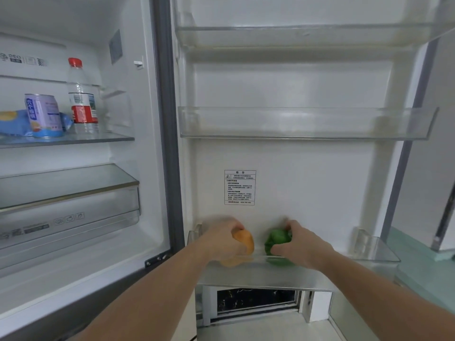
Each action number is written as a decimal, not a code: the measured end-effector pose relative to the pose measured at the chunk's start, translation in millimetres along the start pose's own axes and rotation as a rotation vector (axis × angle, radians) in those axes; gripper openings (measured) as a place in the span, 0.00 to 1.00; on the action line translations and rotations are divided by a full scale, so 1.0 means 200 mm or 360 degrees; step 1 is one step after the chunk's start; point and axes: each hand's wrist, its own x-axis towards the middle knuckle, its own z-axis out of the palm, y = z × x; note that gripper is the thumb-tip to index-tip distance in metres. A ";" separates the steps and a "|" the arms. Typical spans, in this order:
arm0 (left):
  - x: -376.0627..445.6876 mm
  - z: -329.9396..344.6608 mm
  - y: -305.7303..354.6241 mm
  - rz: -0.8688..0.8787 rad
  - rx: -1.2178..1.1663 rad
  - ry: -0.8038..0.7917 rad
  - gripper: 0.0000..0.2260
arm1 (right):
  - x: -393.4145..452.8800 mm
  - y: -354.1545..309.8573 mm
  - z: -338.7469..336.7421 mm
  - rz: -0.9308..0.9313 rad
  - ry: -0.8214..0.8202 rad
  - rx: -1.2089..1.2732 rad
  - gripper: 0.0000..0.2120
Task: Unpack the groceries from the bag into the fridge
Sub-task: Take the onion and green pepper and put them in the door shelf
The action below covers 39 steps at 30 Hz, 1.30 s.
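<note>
Your left hand [225, 239] grips the round orange fruit [243, 241]; your right hand [299, 244] grips the green bell pepper [275, 239]. Seat both fully inside the clear lowest door bin [376, 252], apart, before letting go.

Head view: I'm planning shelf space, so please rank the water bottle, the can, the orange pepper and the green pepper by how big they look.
1. Water bottle
2. Can
3. Orange pepper and green pepper: alike, partly hidden by hands and nearer the camera, so unranked.
</note>
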 end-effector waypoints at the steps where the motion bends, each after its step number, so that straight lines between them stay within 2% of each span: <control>1: 0.00 0.00 0.00 -0.0011 -0.0020 -0.0010 0.28 | 0.00 0.00 0.00 0.0016 -0.0022 -0.0018 0.29; 12: 0.01 0.02 0.00 -0.0032 -0.0078 -0.0004 0.30 | 0.01 -0.01 0.00 -0.0014 -0.0010 -0.0064 0.31; 15: -0.01 0.02 0.01 -0.0010 -0.0088 0.0049 0.30 | 0.00 0.00 0.01 -0.0031 0.0023 -0.0087 0.32; 21: -0.06 0.01 0.04 0.0046 -0.0009 0.0217 0.25 | -0.01 0.01 0.01 -0.0118 0.0100 -0.0046 0.37; 24: -0.08 -0.01 0.08 0.0107 0.0072 0.0266 0.22 | -0.03 0.01 0.01 -0.0207 0.0168 0.0008 0.39; 32: -0.10 -0.12 0.19 0.0290 0.0065 0.0241 0.24 | -0.14 -0.02 -0.12 -0.0283 0.0357 -0.0037 0.36; 39: -0.05 -0.14 0.18 0.0604 0.0022 0.0245 0.22 | -0.31 -0.04 -0.19 -0.0089 0.0590 -0.0116 0.33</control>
